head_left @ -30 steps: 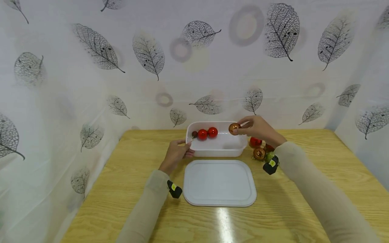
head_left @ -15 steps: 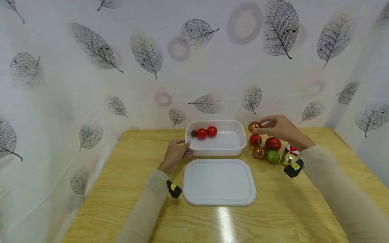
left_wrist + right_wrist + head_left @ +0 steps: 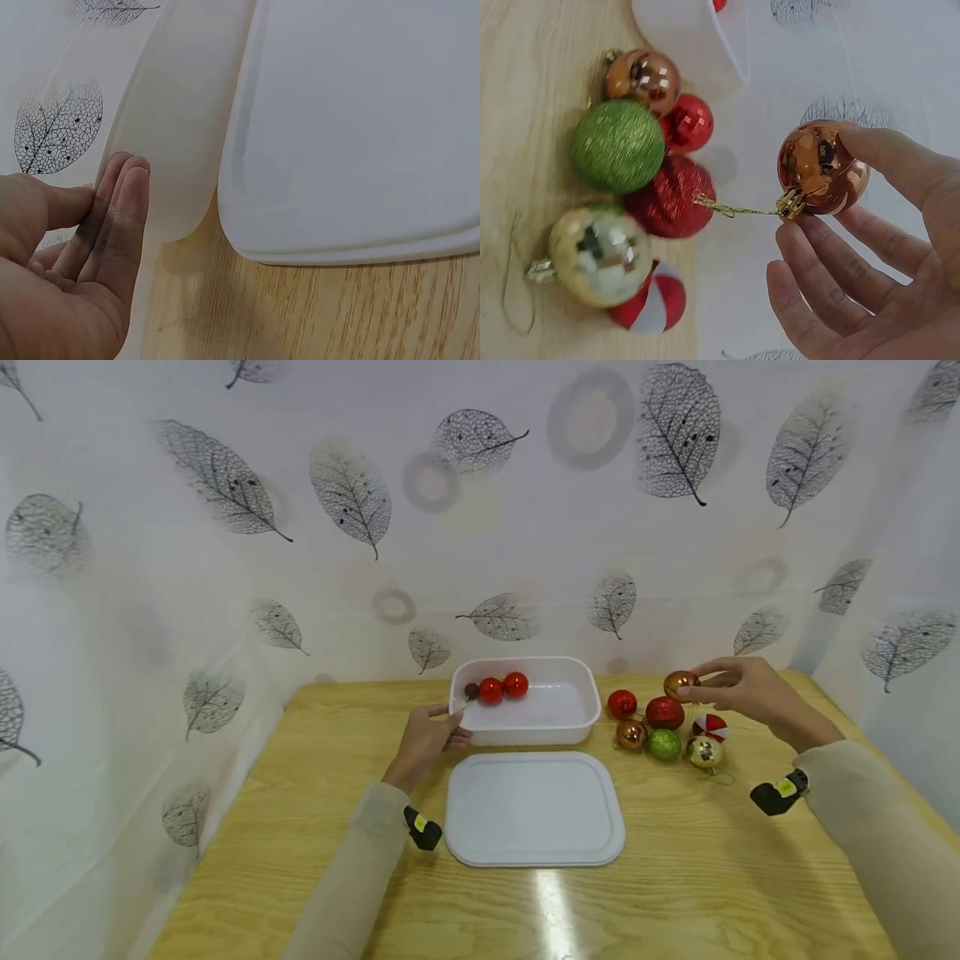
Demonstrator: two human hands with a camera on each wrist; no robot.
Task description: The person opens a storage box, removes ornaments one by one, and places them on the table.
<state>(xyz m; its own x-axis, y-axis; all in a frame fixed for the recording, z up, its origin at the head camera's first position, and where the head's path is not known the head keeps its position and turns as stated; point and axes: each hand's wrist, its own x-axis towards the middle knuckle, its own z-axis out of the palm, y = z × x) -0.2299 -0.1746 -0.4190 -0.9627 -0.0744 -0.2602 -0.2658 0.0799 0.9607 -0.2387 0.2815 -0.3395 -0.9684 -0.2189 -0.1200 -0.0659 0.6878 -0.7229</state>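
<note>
Since a second ago the right hand point(image 3: 750, 693) has carried the copper bauble point(image 3: 681, 684) from above the white tub point(image 3: 585, 714) out to the right, over the cluster of baubles point(image 3: 665, 727) on the table point(image 3: 300, 827). Fingertips pinch it; it is shiny, with a gold cap and thread loop. Left hand point(image 3: 427, 743) rests straight fingers against the tub's corner, beside the lid point(image 3: 534, 810).

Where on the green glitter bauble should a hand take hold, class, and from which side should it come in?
Pinch the green glitter bauble across its round body from above, probably. The big red bauble touches it behind, the copper bauble sits to its left and the gold bauble to its right, so only the top and the near side stand free. Its cap cannot be made out.
</note>
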